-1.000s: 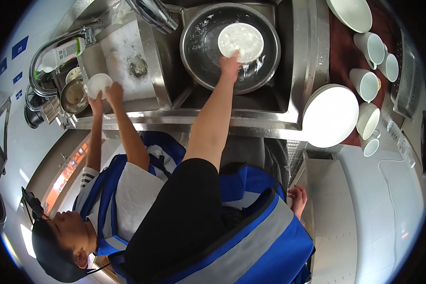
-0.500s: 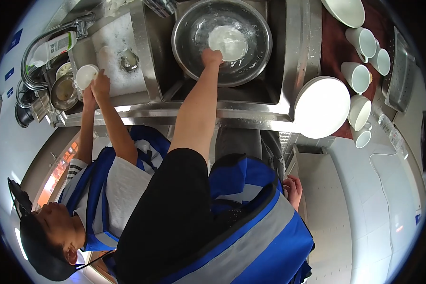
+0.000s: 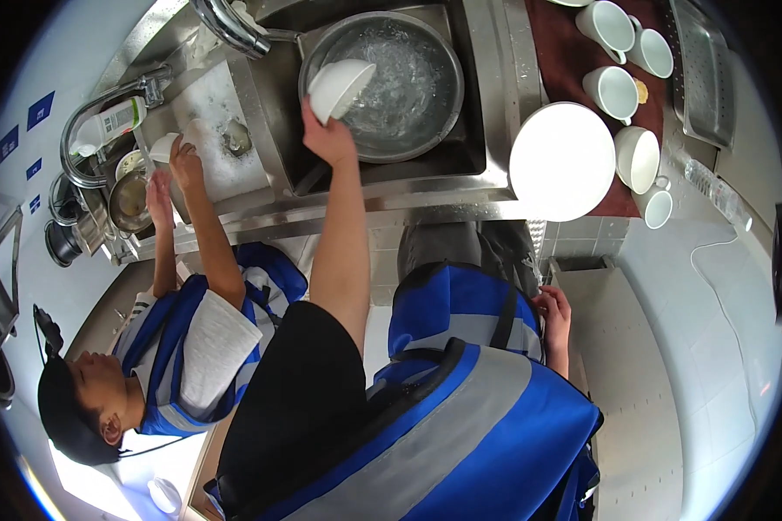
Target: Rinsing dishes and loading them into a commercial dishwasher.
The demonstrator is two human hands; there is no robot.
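My left hand (image 3: 330, 139) grips a white bowl (image 3: 341, 87) by its rim. The bowl is tilted on its side over the left part of a round metal basin (image 3: 458, 95), its hollow facing the rippled water (image 3: 400, 78). This basin sits inside a steel sink (image 3: 473, 161). Down by my right hip hangs my right hand (image 3: 554, 314), its fingers loosely bent and apart, with nothing visible in them.
At the left, a co-worker (image 3: 191, 347) handles another white bowl (image 3: 162, 148) by a foamy sink (image 3: 222, 95). A faucet (image 3: 230, 26) reaches over the basin's sink. White plates (image 3: 562, 161), several cups (image 3: 611, 94) and a perforated metal tray (image 3: 704, 78) stand to the right.
My left hand has lifted the bowl from the basin's water and moved left, tipping it sideways. The view has shifted. The co-worker's hands have moved apart.
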